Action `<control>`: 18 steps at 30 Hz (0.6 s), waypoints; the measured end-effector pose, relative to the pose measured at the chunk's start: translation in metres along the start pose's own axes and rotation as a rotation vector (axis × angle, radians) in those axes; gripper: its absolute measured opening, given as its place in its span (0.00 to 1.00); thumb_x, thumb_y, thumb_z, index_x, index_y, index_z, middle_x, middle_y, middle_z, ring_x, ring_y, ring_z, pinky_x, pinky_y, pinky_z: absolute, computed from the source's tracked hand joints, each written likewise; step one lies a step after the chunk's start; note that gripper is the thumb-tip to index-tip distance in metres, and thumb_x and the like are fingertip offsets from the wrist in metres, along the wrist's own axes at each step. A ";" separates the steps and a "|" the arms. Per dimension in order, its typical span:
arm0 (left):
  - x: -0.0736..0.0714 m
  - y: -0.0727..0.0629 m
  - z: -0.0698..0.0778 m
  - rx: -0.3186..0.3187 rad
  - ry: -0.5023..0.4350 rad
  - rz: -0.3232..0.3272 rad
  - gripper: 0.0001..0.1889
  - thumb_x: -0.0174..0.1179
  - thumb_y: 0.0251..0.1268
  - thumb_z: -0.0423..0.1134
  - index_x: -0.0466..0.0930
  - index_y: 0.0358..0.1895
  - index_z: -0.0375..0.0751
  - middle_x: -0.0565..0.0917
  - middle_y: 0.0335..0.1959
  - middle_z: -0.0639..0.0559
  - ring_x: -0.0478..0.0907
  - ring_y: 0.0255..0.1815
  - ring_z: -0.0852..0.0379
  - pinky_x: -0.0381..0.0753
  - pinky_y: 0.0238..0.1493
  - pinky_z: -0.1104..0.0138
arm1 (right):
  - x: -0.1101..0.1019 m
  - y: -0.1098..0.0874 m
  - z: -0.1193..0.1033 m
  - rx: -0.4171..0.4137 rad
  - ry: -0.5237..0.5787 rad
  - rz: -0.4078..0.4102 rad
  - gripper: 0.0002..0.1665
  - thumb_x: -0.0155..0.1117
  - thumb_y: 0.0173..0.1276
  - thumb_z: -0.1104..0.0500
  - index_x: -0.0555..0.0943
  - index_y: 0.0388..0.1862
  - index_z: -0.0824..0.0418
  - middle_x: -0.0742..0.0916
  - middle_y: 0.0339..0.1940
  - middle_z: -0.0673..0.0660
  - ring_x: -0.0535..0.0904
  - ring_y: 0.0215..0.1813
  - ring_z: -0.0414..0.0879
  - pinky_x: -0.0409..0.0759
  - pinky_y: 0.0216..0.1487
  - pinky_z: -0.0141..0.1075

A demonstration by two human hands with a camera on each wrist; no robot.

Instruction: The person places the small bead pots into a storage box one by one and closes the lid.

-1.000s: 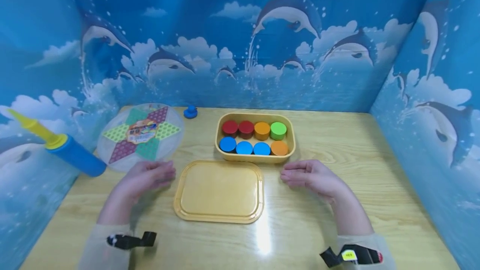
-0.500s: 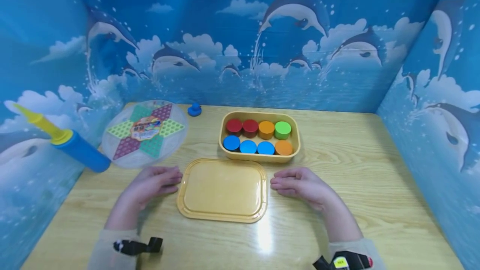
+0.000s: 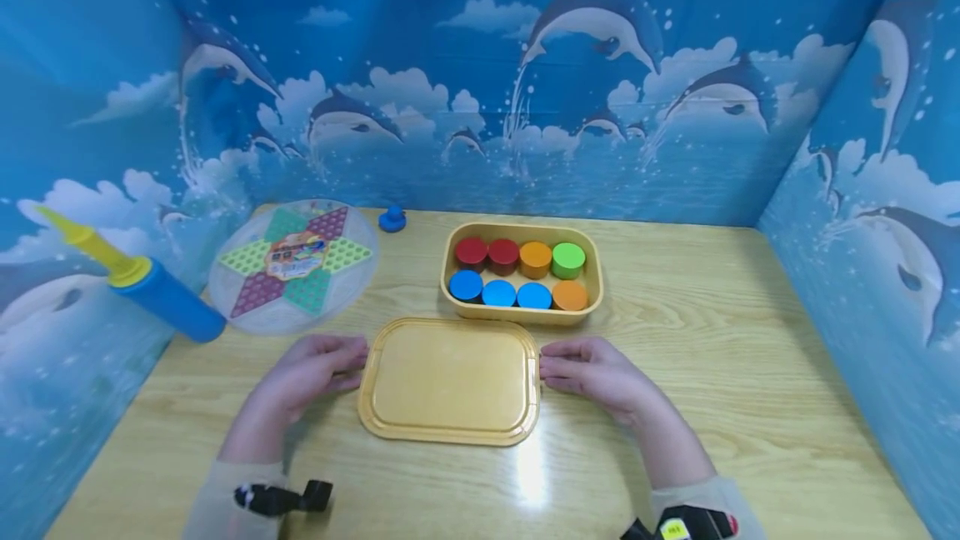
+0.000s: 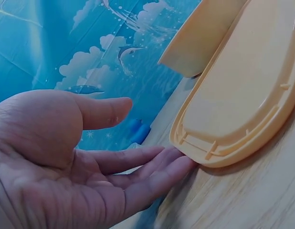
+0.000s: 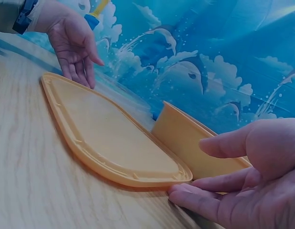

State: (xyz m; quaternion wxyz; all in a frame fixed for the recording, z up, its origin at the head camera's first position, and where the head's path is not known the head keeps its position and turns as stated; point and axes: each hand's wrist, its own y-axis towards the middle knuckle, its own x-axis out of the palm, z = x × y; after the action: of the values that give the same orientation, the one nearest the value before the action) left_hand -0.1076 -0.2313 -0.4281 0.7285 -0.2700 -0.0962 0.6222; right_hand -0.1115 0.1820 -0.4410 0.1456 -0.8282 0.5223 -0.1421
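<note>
A flat yellow plastic lid (image 3: 450, 382) lies on the wooden table in front of the person. At its left end is the left hand (image 3: 318, 369); in the left wrist view its fingertips (image 4: 178, 160) touch the lid's rim, with the thumb held apart above. The right hand (image 3: 592, 369) is at the lid's opposite end, its fingertips (image 5: 183, 191) at the rim and its thumb raised. Neither hand grips the lid. Just behind the lid stands a yellow box (image 3: 521, 317) holding several round-topped pieces in red, orange, green and blue.
To the left lies a clear round disc with a colourful star pattern (image 3: 296, 265). A blue hand pump with a yellow nozzle (image 3: 168, 298) leans at the table's left edge. A small blue duck (image 3: 392, 219) sits at the back. Dolphin-print cloth (image 3: 465, 90) walls three sides.
Both hands have moved inward to the lid's two ends, the right hand coming leftward and nearer the person. The head view has shifted slightly. Lid and box stay put on the table.
</note>
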 end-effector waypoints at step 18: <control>0.007 -0.010 0.002 0.041 0.059 -0.059 0.29 0.52 0.87 0.44 0.66 0.71 0.17 0.72 0.71 0.25 0.73 0.71 0.33 0.77 0.71 0.48 | 0.009 -0.004 -0.001 -0.026 0.033 -0.104 0.30 0.58 0.84 0.61 0.69 0.69 0.86 0.82 0.63 0.74 0.83 0.63 0.59 0.83 0.66 0.46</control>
State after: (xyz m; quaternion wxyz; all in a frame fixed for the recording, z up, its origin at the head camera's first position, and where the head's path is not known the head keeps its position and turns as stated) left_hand -0.0988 -0.2246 -0.4228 0.7544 -0.2701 -0.0697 0.5943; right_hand -0.1050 0.1755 -0.4377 0.1186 -0.8536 0.4827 -0.1561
